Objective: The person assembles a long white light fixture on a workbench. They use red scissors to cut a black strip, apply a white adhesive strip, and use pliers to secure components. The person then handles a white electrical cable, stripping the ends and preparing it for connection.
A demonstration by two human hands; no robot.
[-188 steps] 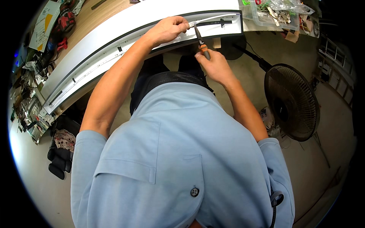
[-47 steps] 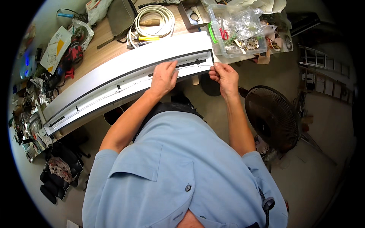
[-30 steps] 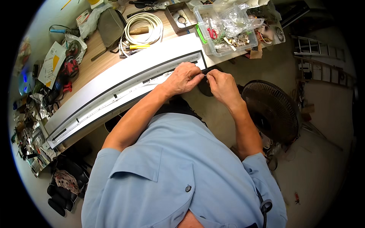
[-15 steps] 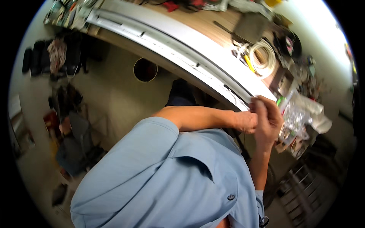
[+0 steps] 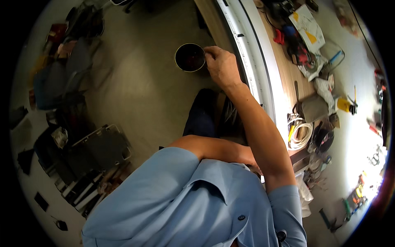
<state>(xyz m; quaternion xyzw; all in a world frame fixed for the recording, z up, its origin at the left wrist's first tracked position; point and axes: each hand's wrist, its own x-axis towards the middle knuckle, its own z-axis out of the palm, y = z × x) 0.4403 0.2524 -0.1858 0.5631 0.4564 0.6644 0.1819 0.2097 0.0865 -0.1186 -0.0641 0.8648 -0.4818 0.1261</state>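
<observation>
Black bucket (image 5: 189, 57), murky inside, shows beyond the right hand (image 5: 223, 68).

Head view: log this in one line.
right hand: overlaps bucket edge, grip unclear | left hand: mostly behind right forearm | white housing: on table

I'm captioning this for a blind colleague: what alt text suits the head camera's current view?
A person's bare right hand appears beside a dark round container on the floor, its forearm covering most of the left hand. A long white frame lies on the cluttered workbench alongside.
</observation>
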